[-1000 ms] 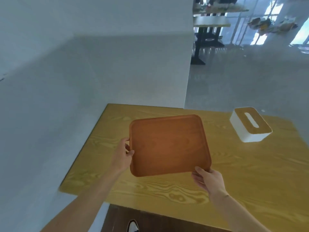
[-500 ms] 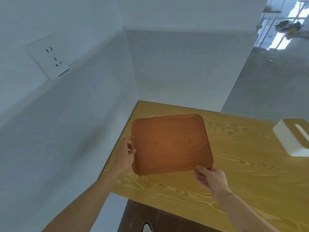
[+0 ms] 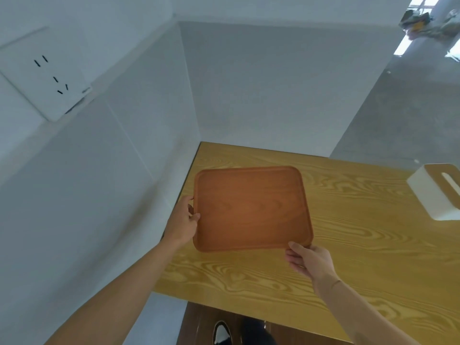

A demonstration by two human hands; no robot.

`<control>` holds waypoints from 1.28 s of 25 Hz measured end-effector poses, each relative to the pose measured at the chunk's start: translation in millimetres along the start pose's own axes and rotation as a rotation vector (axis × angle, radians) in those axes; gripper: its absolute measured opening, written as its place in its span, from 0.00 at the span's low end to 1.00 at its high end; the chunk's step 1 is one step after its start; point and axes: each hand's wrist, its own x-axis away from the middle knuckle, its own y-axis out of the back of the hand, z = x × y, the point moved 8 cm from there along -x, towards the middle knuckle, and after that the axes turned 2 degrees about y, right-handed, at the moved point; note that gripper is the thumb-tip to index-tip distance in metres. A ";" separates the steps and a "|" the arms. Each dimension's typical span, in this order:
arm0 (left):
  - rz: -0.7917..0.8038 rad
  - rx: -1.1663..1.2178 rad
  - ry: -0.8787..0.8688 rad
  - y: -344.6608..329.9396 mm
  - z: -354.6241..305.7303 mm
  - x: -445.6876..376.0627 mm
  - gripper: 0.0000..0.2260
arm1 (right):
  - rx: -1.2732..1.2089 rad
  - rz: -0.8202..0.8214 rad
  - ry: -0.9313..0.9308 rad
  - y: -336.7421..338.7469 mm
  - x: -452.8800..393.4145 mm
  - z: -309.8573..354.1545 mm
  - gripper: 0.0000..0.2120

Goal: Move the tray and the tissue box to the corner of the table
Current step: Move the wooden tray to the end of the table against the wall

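1. White walls meet behind the far left corner of a yellow wood-grain table (image 3: 348,245), and a wall socket (image 3: 47,75) is seen on the left wall
2. A brown wooden tray (image 3: 251,207) is held over the left part of the table, near that far left corner; whether it touches the tabletop cannot be told
3. The left hand (image 3: 183,224) is closed on the tray's left rim, thumb on top and fingers mostly hidden underneath
4. The right hand (image 3: 308,260) is closed on the near right corner of the tray, thumb on the rim and fingers curled below
5. The tray is judged stiff and fairly light, with a smooth surface that could slip; a grip on two opposite edges, as taken now, is judged best for keeping it level
6. Nothing is carried in the tray; its floor is bare inside the low raised rim
7. A white tissue box (image 3: 433,195) with a wooden lid is set by the right edge of the table, well apart from the tray and partly cut off by the picture's edge
8. No tissue is seen rising from the slot in its lid; what is inside cannot be told
9. The box is judged light and rigid, and could be taken by its two long sides with one hand
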 end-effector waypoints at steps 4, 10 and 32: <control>0.014 -0.045 0.018 -9.6 -9.4 -23.1 0.23 | 0.016 0.019 -0.042 -3.0 -26.4 8.0 0.10; 0.040 -0.114 0.096 -35.3 -19.0 -57.1 0.23 | 0.082 0.035 -0.091 -0.8 -78.0 22.1 0.11; 0.311 -0.365 -0.122 -203.9 -96.4 -220.7 0.23 | 0.153 -0.198 -0.232 61.7 -190.7 43.1 0.16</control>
